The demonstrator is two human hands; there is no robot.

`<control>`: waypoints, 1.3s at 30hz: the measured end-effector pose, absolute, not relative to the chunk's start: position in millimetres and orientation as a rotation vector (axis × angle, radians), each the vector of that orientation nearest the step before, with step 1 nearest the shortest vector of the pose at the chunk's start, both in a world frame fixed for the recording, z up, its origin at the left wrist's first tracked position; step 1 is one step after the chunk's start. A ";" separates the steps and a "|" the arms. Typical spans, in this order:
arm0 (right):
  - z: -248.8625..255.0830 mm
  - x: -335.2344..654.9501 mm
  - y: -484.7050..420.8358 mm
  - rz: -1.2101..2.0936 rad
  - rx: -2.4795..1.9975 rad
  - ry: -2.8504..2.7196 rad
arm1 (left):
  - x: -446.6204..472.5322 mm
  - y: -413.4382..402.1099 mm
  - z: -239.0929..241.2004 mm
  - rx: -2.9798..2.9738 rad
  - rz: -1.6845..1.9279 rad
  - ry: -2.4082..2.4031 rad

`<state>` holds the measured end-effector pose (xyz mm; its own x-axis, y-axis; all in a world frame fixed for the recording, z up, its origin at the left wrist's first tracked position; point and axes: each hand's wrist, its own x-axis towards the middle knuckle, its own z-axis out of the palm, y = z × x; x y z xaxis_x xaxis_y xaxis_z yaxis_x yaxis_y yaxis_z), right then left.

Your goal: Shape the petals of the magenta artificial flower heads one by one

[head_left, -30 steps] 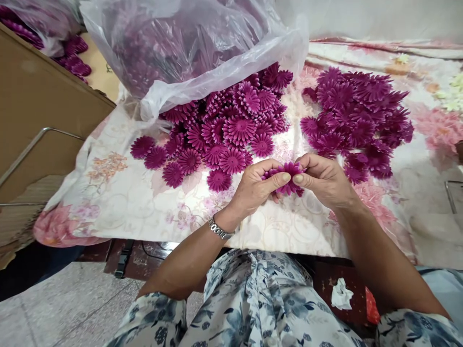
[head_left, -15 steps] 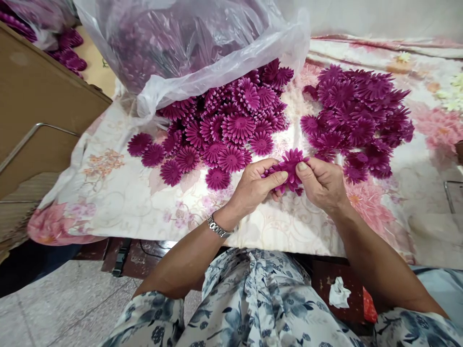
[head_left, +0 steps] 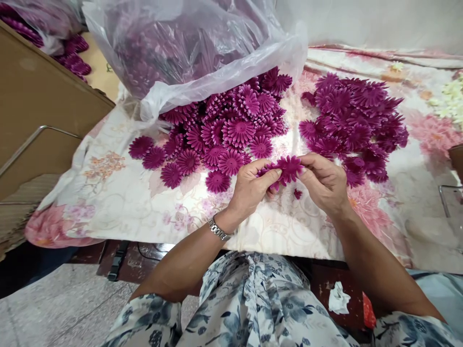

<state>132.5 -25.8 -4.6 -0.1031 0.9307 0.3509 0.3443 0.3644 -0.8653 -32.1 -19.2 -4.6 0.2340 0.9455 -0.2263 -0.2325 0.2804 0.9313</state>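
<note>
Between my two hands is a purple artificial flower head with narrow petals, held just above the cloth. My left hand, with a metal watch on its wrist, is closed on it, thumb on top, and more purple petals show behind that thumb. Pinched at the flower's right edge are the thumb and fingers of my right hand. A small purple scrap lies on the cloth below. One pile of purple flower heads lies beyond my left hand, and a second, looser pile lies beyond my right.
A clear plastic bag full of purple flowers stands open behind the left pile. Cardboard rises at the left edge. The floral cloth covers the table. Pale yellow flowers lie at the far right. Crumpled white tissue sits below the table edge.
The flower in my hands has tilted and shifted slightly down, and my right fingers have moved along its edge. The small scrap on the cloth now shows clear of my hands.
</note>
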 end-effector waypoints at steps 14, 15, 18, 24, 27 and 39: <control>-2.4 132.4 -23.6 0.662 -1.241 -1.645 | -33.5 -20.7 -4.8 0.958 1.003 0.929; -3.1 133.9 -24.1 0.654 -1.270 -1.620 | -34.0 -20.2 -4.7 0.937 1.018 0.932; -2.4 136.1 -25.7 0.620 -1.326 -1.570 | -34.0 -18.4 -4.3 0.877 1.053 0.950; 6.6 127.0 -27.1 0.598 -1.295 -1.580 | -30.2 -18.9 -2.3 0.787 0.998 0.848; 9.3 119.1 -27.7 0.502 -1.343 -1.602 | -29.0 -21.7 -0.8 0.813 0.917 0.770; 5.4 152.8 -15.9 0.381 -1.452 -1.464 | -28.0 -19.7 -0.7 0.847 0.957 0.936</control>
<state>152.8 -15.9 5.4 0.2178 0.8836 0.4145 0.5692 0.2300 -0.7894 -28.0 -19.7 -0.7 0.2762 0.9243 -0.2633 -0.2837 0.3402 0.8965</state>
